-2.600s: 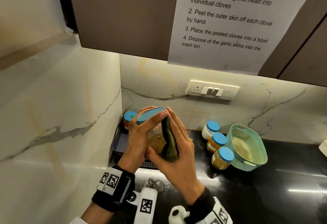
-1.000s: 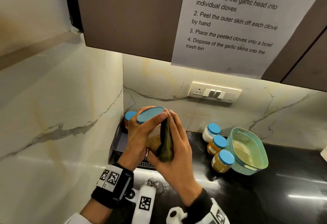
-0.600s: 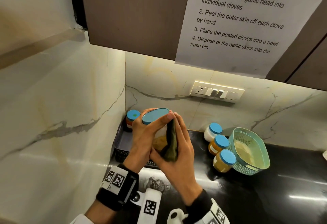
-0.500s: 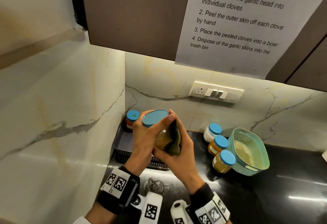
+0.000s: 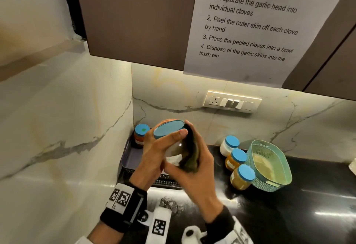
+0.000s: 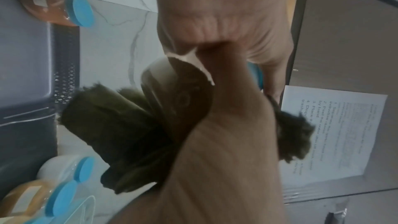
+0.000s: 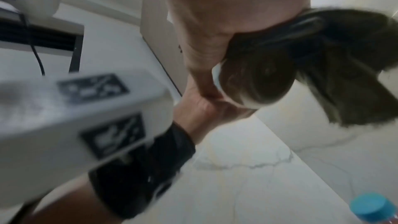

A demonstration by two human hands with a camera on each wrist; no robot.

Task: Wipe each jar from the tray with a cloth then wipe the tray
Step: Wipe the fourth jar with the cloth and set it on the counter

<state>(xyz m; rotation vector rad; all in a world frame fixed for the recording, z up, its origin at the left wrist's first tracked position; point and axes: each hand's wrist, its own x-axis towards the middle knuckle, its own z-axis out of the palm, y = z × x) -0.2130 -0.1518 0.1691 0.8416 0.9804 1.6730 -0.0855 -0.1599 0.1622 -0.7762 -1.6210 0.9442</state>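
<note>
Since the earlier frames, the right hand (image 5: 194, 166) had slid lower round the held jar (image 5: 174, 147), its fingers curled to press the green cloth (image 5: 189, 157) against the jar's right side. At frame centre the left hand (image 5: 154, 157) gripped the jar from the left, thumb just under the blue lid (image 5: 169, 129); the jar's long axis tilted toward upper right. One jar (image 5: 140, 135) stood in the tray (image 5: 128, 159) at left. Three jars (image 5: 236, 160) beside the basket (image 5: 269, 166) bounded the right; open counter lay below.
</note>
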